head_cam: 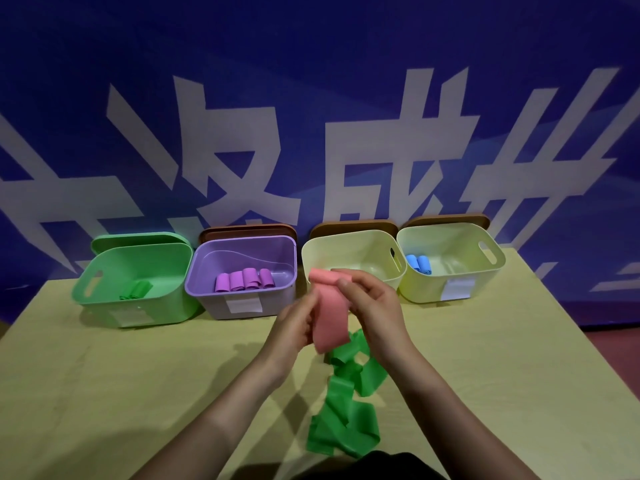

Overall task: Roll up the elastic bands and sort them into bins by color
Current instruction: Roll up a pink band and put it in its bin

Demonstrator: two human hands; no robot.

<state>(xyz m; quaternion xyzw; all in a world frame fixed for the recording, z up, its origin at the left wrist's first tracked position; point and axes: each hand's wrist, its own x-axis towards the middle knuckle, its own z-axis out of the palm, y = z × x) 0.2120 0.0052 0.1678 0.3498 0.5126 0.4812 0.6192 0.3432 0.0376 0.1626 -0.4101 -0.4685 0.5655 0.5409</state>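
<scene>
Right hand [372,303]: fingers [341,273] curled over the top fold of a pink band [329,315], thumb pressed on its front face; grasp confirmed. Left hand [296,322]: fingers pinching the left edge of the same band at mid-height. The pink band is held above the desk [138,375], hanging as a flat strip between the two hands, its lower end free and not touching the surface. Directly below and toward the viewer, a green band [341,403] lies unrolled and crumpled on the desk, running from beneath the right wrist to the near edge. Four open bins stand in a row along the far side of the desk against a blue wall with large white characters. Leftmost, green bin [104,306]: holds a green roll [136,291]. Next, purple bin [207,303]: holds four purple rolls [244,280] side by side. Third, pale yellow bin [346,242], directly behind the hands: contents cannot be determined, the hands cover part of it. Rightmost, yellow-green bin [485,282]: holds two blue rolls [419,264] at its left wall. Lids lean upright behind each bin.
</scene>
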